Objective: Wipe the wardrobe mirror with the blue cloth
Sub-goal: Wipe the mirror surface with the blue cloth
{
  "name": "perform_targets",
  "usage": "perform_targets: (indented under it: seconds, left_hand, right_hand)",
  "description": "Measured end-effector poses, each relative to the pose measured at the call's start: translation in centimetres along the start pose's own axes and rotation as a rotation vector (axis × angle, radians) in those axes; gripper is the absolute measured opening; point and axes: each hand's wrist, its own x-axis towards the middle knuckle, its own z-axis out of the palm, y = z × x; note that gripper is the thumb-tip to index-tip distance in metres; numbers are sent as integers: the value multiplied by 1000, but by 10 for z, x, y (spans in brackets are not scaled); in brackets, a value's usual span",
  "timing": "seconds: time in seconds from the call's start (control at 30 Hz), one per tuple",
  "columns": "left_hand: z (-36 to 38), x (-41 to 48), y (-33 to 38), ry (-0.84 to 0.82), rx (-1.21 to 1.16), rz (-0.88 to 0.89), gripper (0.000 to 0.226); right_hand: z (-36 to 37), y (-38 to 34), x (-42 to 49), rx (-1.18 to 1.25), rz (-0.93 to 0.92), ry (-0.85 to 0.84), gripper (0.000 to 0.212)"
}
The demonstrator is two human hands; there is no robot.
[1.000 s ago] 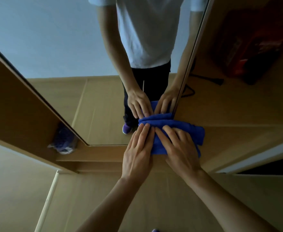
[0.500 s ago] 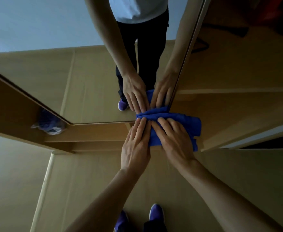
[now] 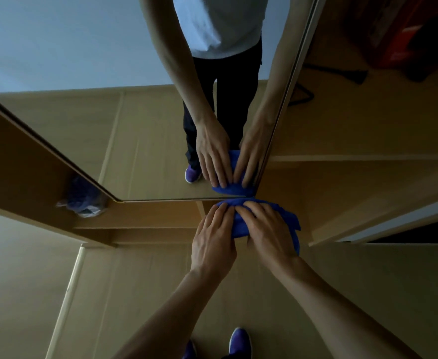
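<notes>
The folded blue cloth [image 3: 289, 221] lies at the lower right corner of the tall wardrobe mirror [image 3: 109, 125], pressed flat under the straight fingers of both hands, left hand [image 3: 212, 239] beside right hand [image 3: 267, 231], above a tan wood-look floor [image 3: 135, 294], with a blurred, perhaps fabric, bundle [image 3: 83, 200] to the left.

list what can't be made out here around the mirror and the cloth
Head view only:
blue cloth: its middle lies under the left hand and the right hand, so its folds are hidden.
mirror: its top is cut off by the frame edge, and any smears are lost in the dim light.
bundle on the left shelf: blurred, cannot be identified.
red thing inside the wardrobe: dark, cut off at the top right.
</notes>
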Motion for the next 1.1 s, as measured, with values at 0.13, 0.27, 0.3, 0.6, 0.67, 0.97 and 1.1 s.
perform_targets:
  seconds: [0.13,0.27,0.3,0.6,0.67,0.97,1.1]
  left_hand:
    - [-43,-8,19,49,-44,26,63]
    - [-94,-14,41,142,-79,81,62]
    - [-106,-16,48,166,-82,97,60]
    - [-221,-31,101,383,-71,305,51]
    - [-248,-31,112,430,-67,342,53]
    - [-351,-19,153,710,-68,444,64]
    - [-388,-15,162,777,-29,498,72]
  right_hand:
    - [-41,-13,-8,18,4,24,49]
    - [-95,-34,-16,64,-50,112,59]
    - [-107,-39,-16,51,-56,113,60]
    - [-210,-81,-27,101,-104,199,54]
    - [-239,-93,-27,109,-134,279,55]
    - [-363,-136,-22,20,-285,592,58]
    - [-401,-155,-21,-51,-324,681,60]
